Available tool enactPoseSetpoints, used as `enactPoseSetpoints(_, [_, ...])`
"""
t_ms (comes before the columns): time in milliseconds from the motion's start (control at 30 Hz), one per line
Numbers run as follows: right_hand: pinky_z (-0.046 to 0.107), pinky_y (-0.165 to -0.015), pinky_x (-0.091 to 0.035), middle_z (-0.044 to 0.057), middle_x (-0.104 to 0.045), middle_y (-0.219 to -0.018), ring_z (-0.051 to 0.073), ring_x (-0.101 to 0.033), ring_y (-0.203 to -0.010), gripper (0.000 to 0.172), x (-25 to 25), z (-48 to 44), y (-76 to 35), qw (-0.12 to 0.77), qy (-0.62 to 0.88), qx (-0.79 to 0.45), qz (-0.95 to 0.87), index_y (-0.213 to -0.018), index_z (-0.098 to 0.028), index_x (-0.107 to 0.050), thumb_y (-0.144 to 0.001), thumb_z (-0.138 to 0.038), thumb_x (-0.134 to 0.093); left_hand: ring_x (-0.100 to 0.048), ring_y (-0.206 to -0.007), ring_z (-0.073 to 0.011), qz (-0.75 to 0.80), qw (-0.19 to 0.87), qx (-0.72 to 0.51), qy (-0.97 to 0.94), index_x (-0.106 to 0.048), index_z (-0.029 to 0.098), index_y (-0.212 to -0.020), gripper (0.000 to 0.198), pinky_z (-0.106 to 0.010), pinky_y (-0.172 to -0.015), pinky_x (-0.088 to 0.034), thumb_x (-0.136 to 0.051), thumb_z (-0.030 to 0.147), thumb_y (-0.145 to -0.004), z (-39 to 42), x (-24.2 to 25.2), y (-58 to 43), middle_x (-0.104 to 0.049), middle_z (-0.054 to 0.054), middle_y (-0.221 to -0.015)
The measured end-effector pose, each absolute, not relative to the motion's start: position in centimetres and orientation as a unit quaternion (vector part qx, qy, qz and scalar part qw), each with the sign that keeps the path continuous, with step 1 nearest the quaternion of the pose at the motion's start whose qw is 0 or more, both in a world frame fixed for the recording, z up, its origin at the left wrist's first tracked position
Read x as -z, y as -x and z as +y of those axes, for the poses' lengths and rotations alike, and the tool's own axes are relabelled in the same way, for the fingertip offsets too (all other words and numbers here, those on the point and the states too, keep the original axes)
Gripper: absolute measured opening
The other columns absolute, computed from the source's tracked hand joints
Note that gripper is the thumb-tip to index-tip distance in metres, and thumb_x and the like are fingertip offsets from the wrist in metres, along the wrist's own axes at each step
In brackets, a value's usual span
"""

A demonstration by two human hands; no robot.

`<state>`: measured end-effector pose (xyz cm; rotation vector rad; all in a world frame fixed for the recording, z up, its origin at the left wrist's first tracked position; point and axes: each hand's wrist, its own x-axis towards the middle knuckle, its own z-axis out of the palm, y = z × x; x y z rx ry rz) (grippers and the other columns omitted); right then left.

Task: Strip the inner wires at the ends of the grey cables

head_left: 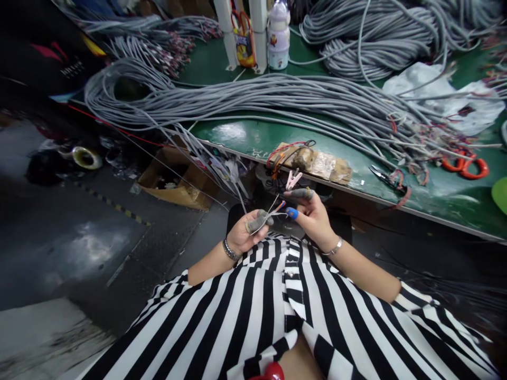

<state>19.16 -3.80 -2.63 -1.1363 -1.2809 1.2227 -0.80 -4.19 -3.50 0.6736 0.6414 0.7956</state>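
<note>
My left hand (249,230), with grey covers on its fingers, is closed on the stripped end of a grey cable (259,228). Thin coloured wires (280,206), orange and blue among them, fan out past its fingertips. Just to the right is my right hand (311,215), wearing a blue cover on the thumb and a grey one on a finger. Its thumb and forefinger are spread apart. A pale strand reaches toward the blue thumb tip; whether they touch is unclear. Beyond the hands, a pink clip (293,180) sits at the bench edge.
Long grey cables (237,97) lie in a bundle across the green bench (225,132). A taped cardboard piece (322,164), pliers (386,177) and red-handled scissors (465,164) are near its edge. A bottle (278,39) stands behind. Below left is an open carton (178,195).
</note>
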Motion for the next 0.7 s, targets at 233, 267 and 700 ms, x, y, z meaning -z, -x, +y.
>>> enactPoseSetpoints(233, [0.027, -0.059, -0.048, 0.002, -0.066, -0.081, 0.013, -0.061, -0.066, 0.034, 2.3, -4.4, -18.3, 0.481, 0.454, -0.51, -0.55, -0.102, -0.023, -0.048, -0.076, -0.034, -0.065, -0.035, -0.031, -0.0023, 0.352, 0.774, -0.396, -0.347, -0.053, 0.014, -0.074, 0.035, -0.016, -0.034, -0.02, -0.073, 0.041, -0.067, -4.3, 3.7, 0.5, -0.053, 0.004, -0.047])
enactPoseSetpoints(267, [0.028, -0.06, -0.049, 0.002, -0.067, -0.081, 0.014, -0.062, -0.067, 0.03, 2.0, -4.7, -18.4, 0.471, 0.462, -0.486, -0.574, -0.1, -0.023, -0.05, -0.076, -0.033, -0.064, -0.035, -0.031, -0.0022, 0.375, 0.756, -0.396, -0.361, -0.053, 0.014, -0.074, 0.034, -0.015, -0.033, -0.02, -0.071, 0.042, -0.069, -4.4, 3.7, 0.5, -0.055, 0.003, -0.048])
enactPoseSetpoints(700, [0.029, -0.063, -0.047, -0.002, -0.059, -0.072, 0.013, -0.055, -0.063, 0.029, 3.1, -3.5, -19.8, 0.381, 0.419, -0.664, -0.487, -0.081, -0.021, -0.048, -0.066, -0.034, -0.07, -0.042, -0.033, -0.0035, 0.386, 0.726, -0.376, -0.428, -0.058, 0.013, -0.079, 0.035, -0.014, -0.032, -0.026, -0.072, 0.043, -0.07, -4.3, 4.0, 1.0, -0.058, 0.003, -0.051])
